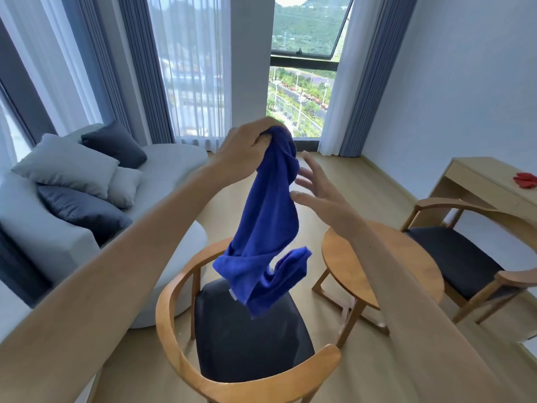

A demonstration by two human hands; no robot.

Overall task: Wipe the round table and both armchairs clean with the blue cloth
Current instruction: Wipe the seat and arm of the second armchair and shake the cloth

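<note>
Left hand [247,146] grips the top of the deep-blue, crumpled microfibre cloth [264,225], which hangs twisted in mid-air above the near wooden armchair with dark seat [247,338]; right hand [316,193], fingers spread, holds nothing, just beside the cloth; round wooden table [406,263] stands right.

My two forearms are bare from the lower frame edge up to the wrists, with no sleeve, watch, band or glove showing. My left hand [247,146] and my right hand [322,193] are bare as well, without rings on the fingers I can see.
</note>
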